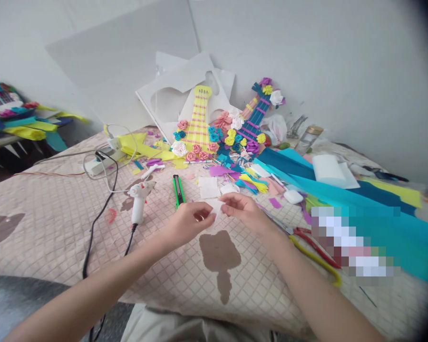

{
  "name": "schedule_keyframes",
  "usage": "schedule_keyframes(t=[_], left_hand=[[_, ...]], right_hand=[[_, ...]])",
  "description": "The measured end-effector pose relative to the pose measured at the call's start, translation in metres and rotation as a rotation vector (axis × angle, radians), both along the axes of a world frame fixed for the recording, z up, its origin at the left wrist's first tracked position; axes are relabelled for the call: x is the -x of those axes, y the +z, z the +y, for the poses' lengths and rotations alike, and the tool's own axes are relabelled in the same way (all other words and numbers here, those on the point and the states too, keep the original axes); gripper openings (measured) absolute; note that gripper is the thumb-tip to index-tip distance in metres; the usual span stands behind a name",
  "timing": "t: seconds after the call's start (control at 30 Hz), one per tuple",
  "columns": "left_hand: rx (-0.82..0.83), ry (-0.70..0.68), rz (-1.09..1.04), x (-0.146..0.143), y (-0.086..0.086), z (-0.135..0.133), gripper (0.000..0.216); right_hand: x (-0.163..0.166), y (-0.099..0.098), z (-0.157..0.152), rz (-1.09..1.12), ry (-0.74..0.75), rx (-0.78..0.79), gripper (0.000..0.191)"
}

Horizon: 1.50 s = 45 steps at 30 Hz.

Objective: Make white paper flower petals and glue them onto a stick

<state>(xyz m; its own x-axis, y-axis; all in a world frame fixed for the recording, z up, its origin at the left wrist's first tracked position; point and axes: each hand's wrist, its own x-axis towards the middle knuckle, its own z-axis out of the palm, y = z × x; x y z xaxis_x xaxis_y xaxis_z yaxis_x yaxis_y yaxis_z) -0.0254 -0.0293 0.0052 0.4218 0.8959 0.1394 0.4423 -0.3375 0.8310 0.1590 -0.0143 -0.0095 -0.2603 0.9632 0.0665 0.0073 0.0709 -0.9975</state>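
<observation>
My left hand (189, 221) and my right hand (244, 211) meet over the quilted beige cover (57, 223), and both pinch a small white piece of foam sheet (216, 206) between their fingertips. Just beyond them lie another white square (209, 186) and a green utility knife (178, 190). A white glue gun (140, 199) rests to the left of my left hand, its black cord trailing toward me. Scissors with red and yellow handles (306, 242) lie by my right wrist.
Two foam guitars, one yellow (199, 123) and one purple-blue (257, 114), lean against the wall amid foam roses. Teal foam sheets (342, 194) cover the right side. A white power strip (102, 164) sits at the left. A glass jar (308, 137) stands near the wall.
</observation>
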Motion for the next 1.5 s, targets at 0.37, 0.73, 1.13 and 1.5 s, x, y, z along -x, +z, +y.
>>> schedule_keyframes(t=[0.37,0.73,1.13,1.5], left_hand=[[-0.082,0.168,-0.022,-0.009,-0.002,0.004,0.014],[0.337,0.095,-0.296,-0.022,-0.012,0.029,0.03],[0.681,0.065,-0.482,-0.027,-0.041,0.033,0.028],[0.613,0.092,-0.352,-0.022,-0.036,0.031,0.027]], right_hand=[[0.01,-0.004,-0.014,-0.191,-0.148,-0.012,0.025],[0.0,-0.005,-0.005,-0.064,-0.254,0.033,0.021],[0.002,-0.014,-0.005,-0.443,-0.435,-0.233,0.011],[0.009,-0.017,-0.012,-0.723,-0.37,-0.656,0.006]])
